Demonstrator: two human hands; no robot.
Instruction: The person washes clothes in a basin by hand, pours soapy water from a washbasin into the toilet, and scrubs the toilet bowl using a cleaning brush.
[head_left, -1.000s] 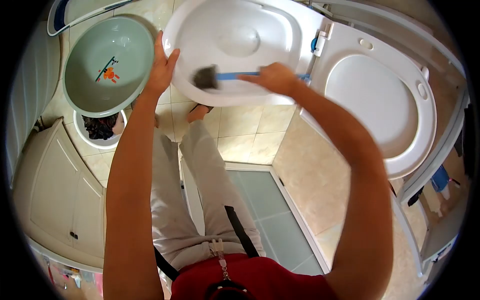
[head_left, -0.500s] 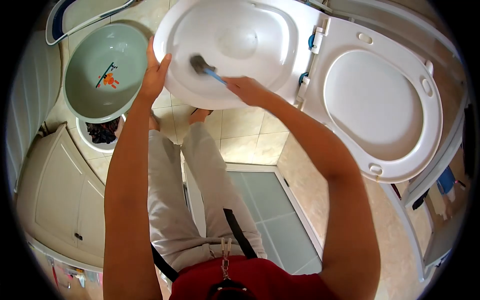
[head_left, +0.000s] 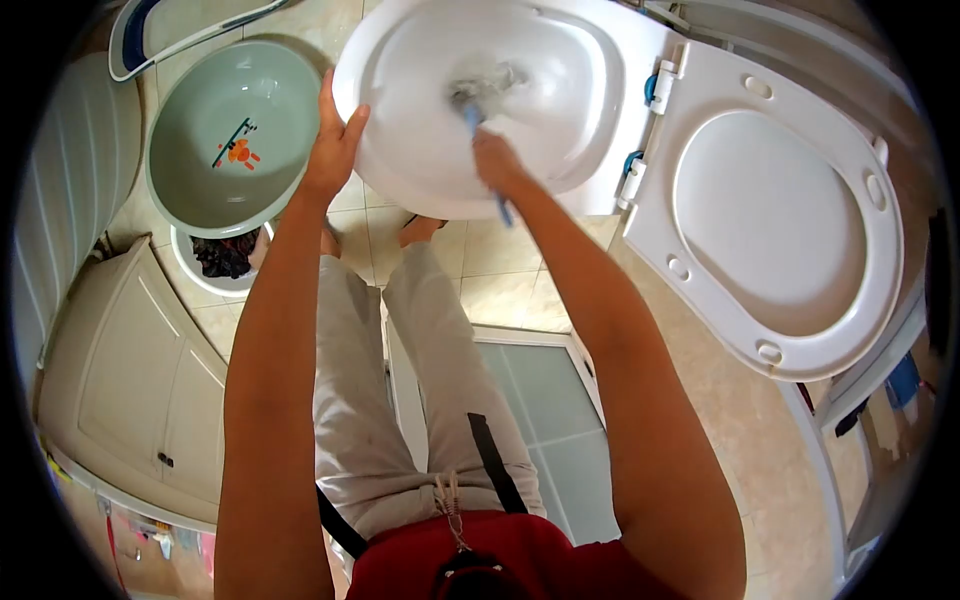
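The toilet bowl (head_left: 408, 132) contains the head of the brush (head_left: 471, 116), set near the middle of its basin beside a blurred grey-white patch. The handle passes over the near edge of the bowl. The right hand (head_left: 497, 163) grips this handle with the fingers closed around it. The left hand (head_left: 337, 140) rests at the left edge of the bowl, thumb and fingers parted, touching the rim. At the right edge, the toilet seat (head_left: 713, 303) and lid (head_left: 770, 220) are folded open on two hinges.

The green basin (head_left: 282, 150) sits left of the bowl; its inner surface carries an orange and dark print. The white bucket (head_left: 214, 287) sits partly beneath the near edge of the basin and contains dark crumpled material (head_left: 223, 257).

Relative to the frame half a second earlier, the brush head is displaced from the left part of the bowl toward its middle. The left hand remains at the left edge.
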